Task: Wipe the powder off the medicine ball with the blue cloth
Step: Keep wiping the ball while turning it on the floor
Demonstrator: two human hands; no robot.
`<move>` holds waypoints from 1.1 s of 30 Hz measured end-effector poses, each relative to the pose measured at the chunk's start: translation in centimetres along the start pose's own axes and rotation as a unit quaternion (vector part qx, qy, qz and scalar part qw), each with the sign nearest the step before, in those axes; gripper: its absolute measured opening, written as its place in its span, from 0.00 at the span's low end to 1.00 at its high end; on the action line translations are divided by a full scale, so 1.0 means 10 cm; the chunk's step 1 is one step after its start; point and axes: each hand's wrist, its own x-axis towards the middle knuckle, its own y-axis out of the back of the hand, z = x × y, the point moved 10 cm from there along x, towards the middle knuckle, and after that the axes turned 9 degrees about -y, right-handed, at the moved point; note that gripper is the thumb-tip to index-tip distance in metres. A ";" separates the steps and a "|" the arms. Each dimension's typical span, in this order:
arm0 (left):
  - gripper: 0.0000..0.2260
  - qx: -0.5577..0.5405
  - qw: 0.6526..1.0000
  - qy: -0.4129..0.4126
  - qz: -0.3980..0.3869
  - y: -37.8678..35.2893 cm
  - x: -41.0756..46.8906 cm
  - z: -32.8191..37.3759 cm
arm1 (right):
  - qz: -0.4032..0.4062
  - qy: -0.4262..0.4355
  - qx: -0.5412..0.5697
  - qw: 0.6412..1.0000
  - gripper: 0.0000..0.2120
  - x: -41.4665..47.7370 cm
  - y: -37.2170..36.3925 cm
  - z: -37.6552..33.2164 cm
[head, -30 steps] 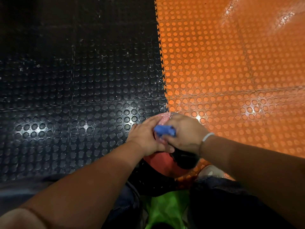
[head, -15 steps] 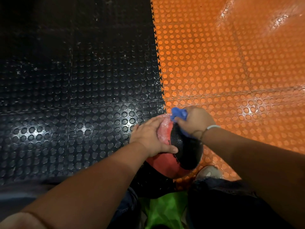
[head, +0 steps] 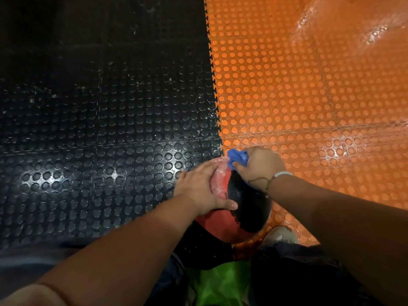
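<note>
medicine ball held between two hands on a studded floor

the medicine ball [head: 245,208], with red and black panels, is shown resting on the floor close to the person's legs, over the toothed seam where the black studded floor tiles [head: 110,129] are joined to the orange studded floor tiles [head: 309,107]. the left hand [head: 198,191] is laid flat on the ball's left side; its fingers are held straight and pointed away from the person, and its thumb is spread across the red panel toward the black one. nothing is gripped by it. the right hand [head: 260,168] is curled round the bunched blue cloth [head: 237,157], which is pressed against the ball's far upper side; a fold of cloth is seen sticking out beyond the knuckles. white powder [head: 219,173] is visible on the red panel between the two hands, just beside the cloth. a white wristband [head: 281,174] is worn on the right wrist. below the ball, a light shoe [head: 278,236], dark trousers [head: 287,272] and a patch of green fabric [head: 216,281] are partly seen.
</note>
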 end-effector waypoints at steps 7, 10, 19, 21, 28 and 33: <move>0.54 0.007 1.000 0.003 -0.015 0.01 -0.07 -0.02 | -0.004 -0.052 0.015 0.999 0.14 0.01 -0.02 0.22; 0.54 0.010 1.000 0.004 -0.013 0.00 -0.05 0.02 | -0.003 -0.037 -0.018 0.999 0.13 0.00 0.06 0.18; 0.54 0.005 1.000 0.009 -0.014 0.04 -0.09 -0.03 | -0.039 -0.116 0.028 0.992 0.15 0.04 -0.09 0.60; 0.55 0.001 1.000 0.015 -0.015 0.04 -0.12 -0.05 | -0.044 -0.136 0.060 0.988 0.12 0.03 -0.07 0.68; 0.52 0.017 0.996 0.078 -0.029 0.21 -0.17 -0.10 | -0.048 -0.062 0.191 0.978 0.14 -0.12 -0.17 -0.01; 0.50 0.079 0.996 0.043 0.006 0.16 -0.13 0.02 | -0.027 -0.080 0.258 0.963 0.16 -0.14 -0.13 0.07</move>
